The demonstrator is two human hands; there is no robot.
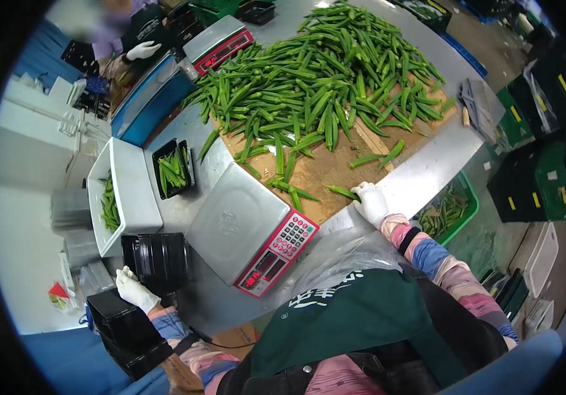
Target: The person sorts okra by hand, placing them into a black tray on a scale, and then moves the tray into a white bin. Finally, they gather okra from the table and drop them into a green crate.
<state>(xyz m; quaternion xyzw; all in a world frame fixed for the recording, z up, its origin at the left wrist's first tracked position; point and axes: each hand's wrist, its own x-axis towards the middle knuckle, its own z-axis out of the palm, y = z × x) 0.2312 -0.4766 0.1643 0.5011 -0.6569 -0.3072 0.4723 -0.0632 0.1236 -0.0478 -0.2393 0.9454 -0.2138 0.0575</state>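
Note:
My right hand (pixel 371 203), in a white glove, is closed on the end of a green okra pod (pixel 342 192) at the cardboard's near edge. A large heap of okra (pixel 322 79) covers the cardboard (pixel 335 168) beyond it. Gloved in white too, my left hand (pixel 135 289) is at the lower left, beside a stack of black trays (pixel 158 262); its fingers look curled, and whether they grip a tray is unclear. Between my hands sits a scale (pixel 233 220) with a bare metal plate and a red keypad panel. A black tray of okra (pixel 172 168) stands behind the scale.
A white bin (pixel 139 197) with okra stands at the left. More black trays (pixel 115 322) are stacked below my left hand. A green crate (pixel 470 204) of okra is at the right, below the table edge. Across the table are another person's gloved hand (pixel 143 51) and a second scale (pixel 220 43).

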